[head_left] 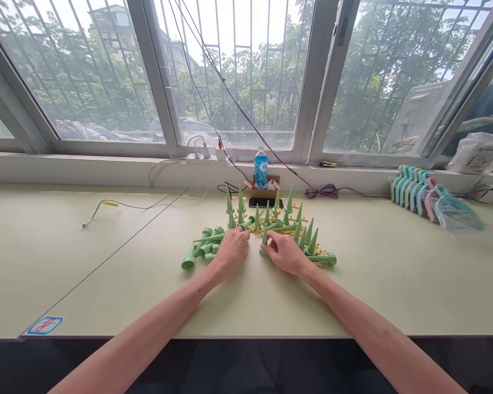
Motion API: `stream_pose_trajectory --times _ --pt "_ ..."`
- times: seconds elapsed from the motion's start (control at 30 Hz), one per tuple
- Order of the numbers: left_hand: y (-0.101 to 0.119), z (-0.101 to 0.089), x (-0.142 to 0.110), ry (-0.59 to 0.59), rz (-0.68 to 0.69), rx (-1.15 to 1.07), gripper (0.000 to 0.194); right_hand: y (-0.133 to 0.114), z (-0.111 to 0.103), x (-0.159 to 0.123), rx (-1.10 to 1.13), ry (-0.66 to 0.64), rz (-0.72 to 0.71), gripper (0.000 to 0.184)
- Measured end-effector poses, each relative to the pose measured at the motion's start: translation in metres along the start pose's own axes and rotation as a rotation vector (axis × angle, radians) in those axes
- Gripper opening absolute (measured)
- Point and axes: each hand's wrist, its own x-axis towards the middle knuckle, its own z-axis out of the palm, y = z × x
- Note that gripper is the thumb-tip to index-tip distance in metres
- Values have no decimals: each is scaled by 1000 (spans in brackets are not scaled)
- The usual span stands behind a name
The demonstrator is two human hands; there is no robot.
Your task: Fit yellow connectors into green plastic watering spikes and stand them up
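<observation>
My right hand (285,251) pinches an upright green plastic watering spike (265,236) between thumb and fingers, its base at the tabletop. Left of it, my left hand (235,246) is closed, fingers curled downward at another green spike (247,222) that slants out beyond them; the fingertips are partly hidden. Several loose green spikes (207,241) lie in a heap beside my left hand. Beyond both hands, more green spikes (288,203) stand point up, some with yellow valve pieces. Small yellow pieces (321,251) lie scattered among spikes right of my right hand.
A blue-labelled bottle (261,168) and a small cardboard box (265,191) stand at the back, behind a dark phone-like slab (265,202). Coiled cable (322,191) runs along the wall. Pastel hangers (419,191) lie at the right. A loose wire (94,213) lies left.
</observation>
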Motion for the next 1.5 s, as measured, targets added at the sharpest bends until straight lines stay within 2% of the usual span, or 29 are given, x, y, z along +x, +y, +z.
stream_pose_trajectory --times 0.7,0.97,1.13,1.5 --pt "-3 4 -1 0 19 29 29 1 0 0 -10 -6 -13 23" --pt "4 4 -3 -15 63 -110 27 0 -1 0 -14 -11 -21 23" --pt "5 3 -4 -31 86 -122 29 0 -1 0 -15 -9 -26 22" --pt "6 2 -6 1 118 -255 28 2 1 0 17 35 -34 22"
